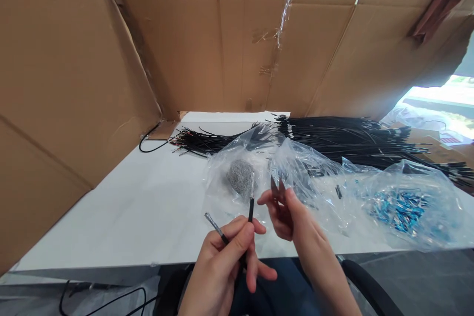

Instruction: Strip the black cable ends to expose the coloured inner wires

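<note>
- Pinches a black cable [251,210] upright between thumb and fingers of the left hand [222,261], over the near edge of a white table [122,217]; grips a two-pointed tool [274,191] in curled fingers of the right hand [305,229].
- Could drop the cable through a loose pinch — or scratch its silvery end by swinging the tool left.
- Faces cable bundles [333,138] far, blue pieces [400,210] right — and cardboard walls [185,49] far and left.

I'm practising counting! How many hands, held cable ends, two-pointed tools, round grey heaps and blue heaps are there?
Hands, left hand and right hand: 2
Held cable ends: 2
Two-pointed tool: 1
Round grey heap: 1
Blue heap: 1
Total: 7
</note>
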`<state>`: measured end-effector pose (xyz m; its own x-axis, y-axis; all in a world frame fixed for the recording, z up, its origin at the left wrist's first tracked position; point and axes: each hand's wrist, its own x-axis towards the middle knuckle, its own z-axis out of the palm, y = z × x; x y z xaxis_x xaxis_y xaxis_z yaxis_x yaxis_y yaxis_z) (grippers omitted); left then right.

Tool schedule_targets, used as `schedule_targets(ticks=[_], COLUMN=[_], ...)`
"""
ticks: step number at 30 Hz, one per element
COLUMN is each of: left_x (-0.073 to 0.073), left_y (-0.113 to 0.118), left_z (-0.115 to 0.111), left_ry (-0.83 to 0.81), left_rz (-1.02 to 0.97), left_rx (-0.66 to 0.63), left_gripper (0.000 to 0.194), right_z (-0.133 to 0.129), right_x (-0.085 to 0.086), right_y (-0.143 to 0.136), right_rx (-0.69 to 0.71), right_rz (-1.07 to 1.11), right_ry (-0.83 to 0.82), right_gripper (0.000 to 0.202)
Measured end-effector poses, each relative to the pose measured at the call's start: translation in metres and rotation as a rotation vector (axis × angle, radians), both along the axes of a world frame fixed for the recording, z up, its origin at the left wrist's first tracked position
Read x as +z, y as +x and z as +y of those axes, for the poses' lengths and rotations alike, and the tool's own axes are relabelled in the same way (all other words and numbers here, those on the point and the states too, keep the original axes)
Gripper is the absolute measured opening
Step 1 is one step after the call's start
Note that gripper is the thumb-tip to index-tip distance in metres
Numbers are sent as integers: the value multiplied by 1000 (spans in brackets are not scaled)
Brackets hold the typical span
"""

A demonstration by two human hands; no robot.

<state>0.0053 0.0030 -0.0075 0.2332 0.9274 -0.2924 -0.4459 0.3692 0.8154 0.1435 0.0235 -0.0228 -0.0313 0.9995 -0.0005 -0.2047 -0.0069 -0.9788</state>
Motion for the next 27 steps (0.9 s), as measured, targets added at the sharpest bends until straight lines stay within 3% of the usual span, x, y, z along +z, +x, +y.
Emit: schedule_targets(ticks=[2,5,7,15,23,27], left_x=[1,1,0,-5,-8,-4], left_y=[0,-1,-1,-6,-12,-9], left_z=[0,1,2,0,3,1], left_ry=[4,16,25,119,222,249], left_rz=[19,65,98,318,412,465], left_rx=[-2,-24,-26,2,6,102], left_gripper=[22,24,27,35,29,23], right_z=[-8,-15,-14,-5,0,1], right_x=[4,14,21,28,27,32], right_y=[7,18,22,26,30,29], right_rx=[-2,100,139,90,138,110], right_rz=[-194,-463,-598,-826,-945,-989], right_ry=[118,327,382,368,362,377], right_gripper=[38,20,16,20,24,27])
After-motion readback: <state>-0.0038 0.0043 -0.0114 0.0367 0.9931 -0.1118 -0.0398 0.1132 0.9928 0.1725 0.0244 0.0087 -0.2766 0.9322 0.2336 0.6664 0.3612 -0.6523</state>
